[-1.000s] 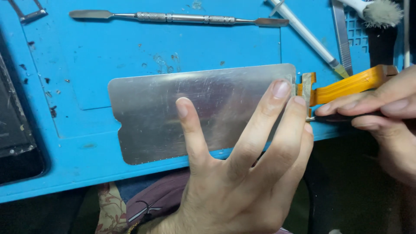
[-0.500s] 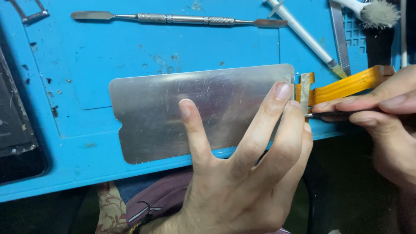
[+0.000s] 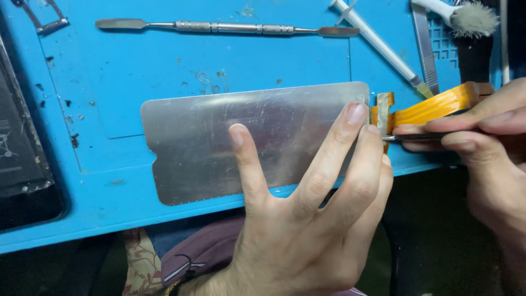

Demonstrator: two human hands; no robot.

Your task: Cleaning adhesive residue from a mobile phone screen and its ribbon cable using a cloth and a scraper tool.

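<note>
Little has moved since a second ago: the left hand (image 3: 307,219) has its thumb slightly farther right on the metal plate (image 3: 241,140), and the right hand (image 3: 482,148) has drawn in a touch closer to the plate's right end.

That right hand pinches a thin dark tool (image 3: 416,137) between thumb and fingers, closed tight on it; whether it is a pick or tweezers cannot be told. Its tip meets the orange flex cable (image 3: 433,107) just where the cable's folded end stands beside the plate's right edge. The cable runs right and far, passing under the right fingers.

The left hand lies open and flat, gripping nothing: thumb and two fingertips press down on the silver plate, which lies long-side left to right on the near part of the blue work mat (image 3: 109,66), its near edge close to the mat's lip. The fingers cover the plate's right near corner.

Along the far side lies a long metal spudger (image 3: 224,26). Right of it, a white syringe (image 3: 378,46) slants toward the cable, with metal tweezers (image 3: 424,46) just beside it and a brush (image 3: 468,16) at the far right corner. A small metal bracket (image 3: 46,19) sits at the far left. A dark phone body (image 3: 22,148) lies at the left edge of the mat. Dark specks dot the mat near it.
</note>
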